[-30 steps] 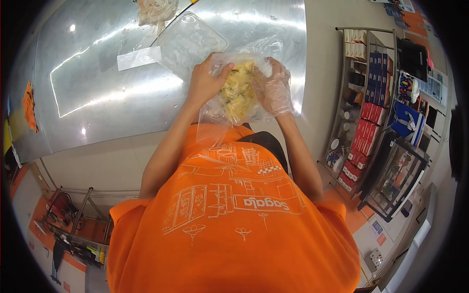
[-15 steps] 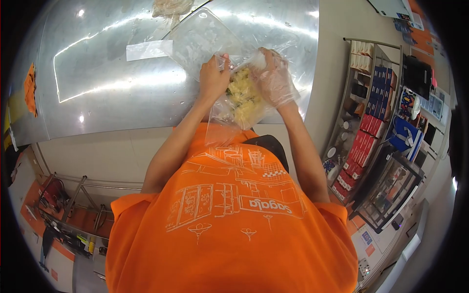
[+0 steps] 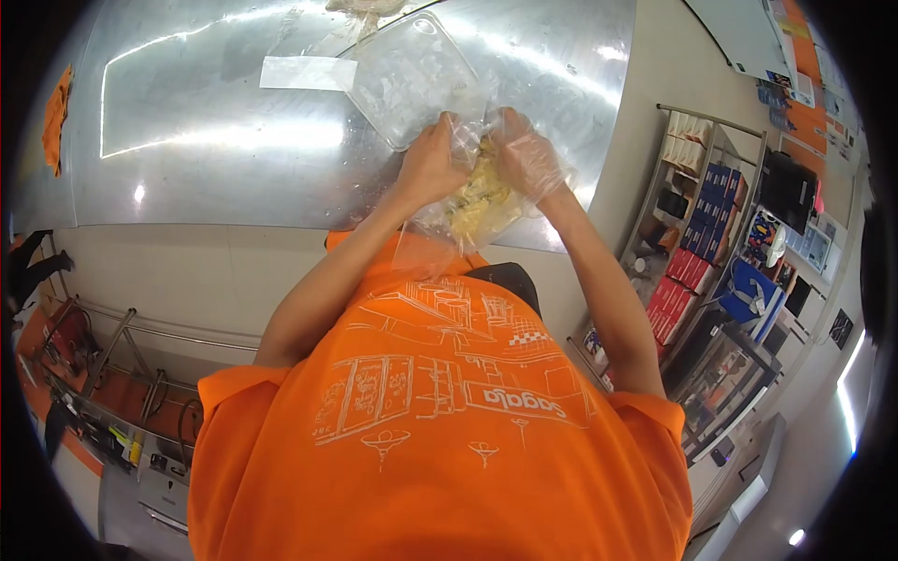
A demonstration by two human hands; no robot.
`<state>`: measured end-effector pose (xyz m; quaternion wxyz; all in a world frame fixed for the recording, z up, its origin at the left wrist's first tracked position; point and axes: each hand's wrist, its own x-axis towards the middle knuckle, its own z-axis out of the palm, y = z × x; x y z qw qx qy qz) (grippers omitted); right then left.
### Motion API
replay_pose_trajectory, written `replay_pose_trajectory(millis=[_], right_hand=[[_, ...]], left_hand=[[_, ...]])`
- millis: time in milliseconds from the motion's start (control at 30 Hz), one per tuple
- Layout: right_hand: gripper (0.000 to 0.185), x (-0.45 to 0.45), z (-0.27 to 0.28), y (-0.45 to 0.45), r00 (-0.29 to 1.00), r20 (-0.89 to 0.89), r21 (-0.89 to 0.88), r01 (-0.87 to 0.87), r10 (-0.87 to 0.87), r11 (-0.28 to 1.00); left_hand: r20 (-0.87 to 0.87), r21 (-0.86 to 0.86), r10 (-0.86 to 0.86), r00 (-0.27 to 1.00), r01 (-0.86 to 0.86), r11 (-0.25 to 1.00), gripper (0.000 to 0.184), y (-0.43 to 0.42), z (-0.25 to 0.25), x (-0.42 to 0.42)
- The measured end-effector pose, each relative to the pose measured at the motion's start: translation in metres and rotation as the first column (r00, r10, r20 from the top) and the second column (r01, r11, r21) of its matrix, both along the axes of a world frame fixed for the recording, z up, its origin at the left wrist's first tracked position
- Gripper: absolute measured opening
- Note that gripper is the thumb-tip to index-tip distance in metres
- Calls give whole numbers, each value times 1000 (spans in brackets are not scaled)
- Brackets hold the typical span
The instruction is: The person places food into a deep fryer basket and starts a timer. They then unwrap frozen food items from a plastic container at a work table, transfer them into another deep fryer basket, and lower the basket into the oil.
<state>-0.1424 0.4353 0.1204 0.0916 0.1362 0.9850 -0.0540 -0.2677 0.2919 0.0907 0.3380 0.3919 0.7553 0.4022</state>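
Note:
A clear plastic bag (image 3: 426,245) with yellow, green-flecked food (image 3: 481,201) inside hangs at the table's near edge, close to my shirt. My left hand (image 3: 436,161), bare, is closed on the bag's upper left side. Opposite it, my right hand (image 3: 526,157), in a loose clear plastic glove, grips the bag's upper right side. The two hands are a short way apart, with the food showing between and below them. Just beyond my left hand, a clear, flat plastic container or lid (image 3: 412,79) lies on the table; which one I cannot tell.
A white paper strip (image 3: 309,73) lies on the shiny metal table (image 3: 215,182) left of the clear plastic piece. An orange cloth (image 3: 57,122) is at the far left. A rack with red and blue boxes (image 3: 718,213) stands to the right; metal rails (image 3: 168,327) run at lower left.
My hands have drawn closer together at the bag's top, the left one shifting right. The bag's mouth looks more gathered. The whole view has also shifted slightly.

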Motion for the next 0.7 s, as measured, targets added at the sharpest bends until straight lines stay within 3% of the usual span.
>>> replay_pose_trajectory(millis=[100, 267, 433, 567, 700], right_hand=[[33, 0, -9, 3, 989, -146, -89, 16, -29, 996], [23, -10, 7, 5, 996, 89, -69, -9, 15, 998], [20, -5, 10, 0, 998, 52, -51, -23, 26, 998], [23, -3, 2, -2, 995, 39, -112, 92, -88, 989], [31, -12, 9, 6, 997, 25, -130, 80, -77, 988]], left_hand=[[-16, -15, 20, 1000, -20, 1000, 60, 5, -2, 3], [-29, -81, 50, 998, -53, 995, 58, 13, -3, 4], [-22, -209, 60, 998, -63, 976, 55, 16, 13, 4], [-36, -222, 78, 996, -84, 971, 54, 16, 14, 6], [-22, -188, 76, 997, -79, 979, 49, 17, 13, 4]])
